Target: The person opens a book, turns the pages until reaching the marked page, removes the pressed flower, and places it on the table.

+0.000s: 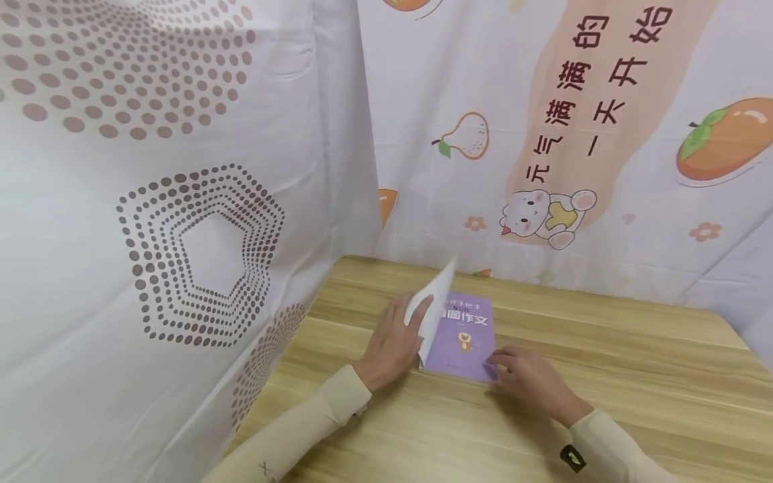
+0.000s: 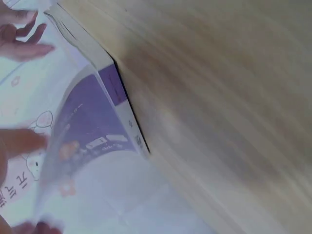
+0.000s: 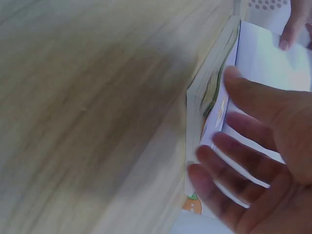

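A thick paperback book (image 1: 465,345) with a purple first page, white lettering and a small cartoon animal lies on the table. Its front cover (image 1: 436,305) stands raised on the left, white inner side showing. My left hand (image 1: 392,342) pinches this cover, thumb on the white side and fingers behind. In the left wrist view the cover's purple outside (image 2: 87,114) bends up from the spine (image 2: 119,97). At the book's right edge, my right hand (image 1: 534,379) has its fingers loosely spread. The right wrist view places its thumb by the page edges (image 3: 210,97); contact there is unclear.
The book rests on a wood-grain table (image 1: 604,349). A white dotted curtain (image 1: 302,221) hangs along the left, and a printed cloth (image 1: 423,221) with fruit and lettering hangs behind the table's far edge.
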Motion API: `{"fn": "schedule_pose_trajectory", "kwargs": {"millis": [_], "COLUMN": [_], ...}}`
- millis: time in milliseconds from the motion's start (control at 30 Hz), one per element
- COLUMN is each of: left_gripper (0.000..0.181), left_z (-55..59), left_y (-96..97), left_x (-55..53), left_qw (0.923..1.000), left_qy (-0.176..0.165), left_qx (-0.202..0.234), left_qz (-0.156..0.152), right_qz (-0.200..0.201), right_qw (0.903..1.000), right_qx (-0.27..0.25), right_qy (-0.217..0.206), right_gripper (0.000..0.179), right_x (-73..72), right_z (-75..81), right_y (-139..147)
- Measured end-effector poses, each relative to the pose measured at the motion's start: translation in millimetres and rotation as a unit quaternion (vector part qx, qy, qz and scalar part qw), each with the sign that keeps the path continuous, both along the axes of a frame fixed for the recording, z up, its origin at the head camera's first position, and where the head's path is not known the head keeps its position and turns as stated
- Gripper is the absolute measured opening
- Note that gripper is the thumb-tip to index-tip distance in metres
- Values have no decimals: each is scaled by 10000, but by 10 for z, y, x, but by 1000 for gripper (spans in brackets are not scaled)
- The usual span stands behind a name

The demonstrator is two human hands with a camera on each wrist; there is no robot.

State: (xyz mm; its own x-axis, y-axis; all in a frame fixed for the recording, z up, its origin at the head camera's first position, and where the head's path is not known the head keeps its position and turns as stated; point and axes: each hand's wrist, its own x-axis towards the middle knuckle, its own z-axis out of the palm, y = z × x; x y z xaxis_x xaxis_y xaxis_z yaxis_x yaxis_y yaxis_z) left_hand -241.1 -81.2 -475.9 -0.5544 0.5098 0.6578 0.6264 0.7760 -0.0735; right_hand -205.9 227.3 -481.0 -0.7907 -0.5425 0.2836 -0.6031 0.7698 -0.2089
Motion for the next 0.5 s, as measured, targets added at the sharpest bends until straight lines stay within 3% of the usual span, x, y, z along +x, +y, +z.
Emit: {"fn": "schedule_pose_trajectory", "kwargs": {"millis": [67, 133, 233, 333, 500], "left_gripper": [72, 54, 30, 20, 15], "left_z": [33, 44, 21, -23, -97], "left_y": [-24, -39, -36, -34, -14], "left_x": [5, 5, 1, 1, -18], "left_qw": [9995, 9986, 9952, 9898, 9874], "left_qy": [227, 210, -311, -871, -1152], "left_qx": [-178, -479, -929, -1114, -1039], "left_qz": [83, 47, -70, -162, -312], "right_qz": [31, 60, 121, 256, 295], "right_qw": [9998, 9997, 9995, 9990, 9968], "right_qx": [82, 166, 263, 309, 275], "right_qy": [-166, -191, -91, 172, 686], "right_gripper": [29, 20, 13, 7, 10], "right_x": [18, 25, 18, 8, 22], "right_z": [-17, -29, -36, -45, -50], "right_y": [-3, 2, 24, 28, 17]}}
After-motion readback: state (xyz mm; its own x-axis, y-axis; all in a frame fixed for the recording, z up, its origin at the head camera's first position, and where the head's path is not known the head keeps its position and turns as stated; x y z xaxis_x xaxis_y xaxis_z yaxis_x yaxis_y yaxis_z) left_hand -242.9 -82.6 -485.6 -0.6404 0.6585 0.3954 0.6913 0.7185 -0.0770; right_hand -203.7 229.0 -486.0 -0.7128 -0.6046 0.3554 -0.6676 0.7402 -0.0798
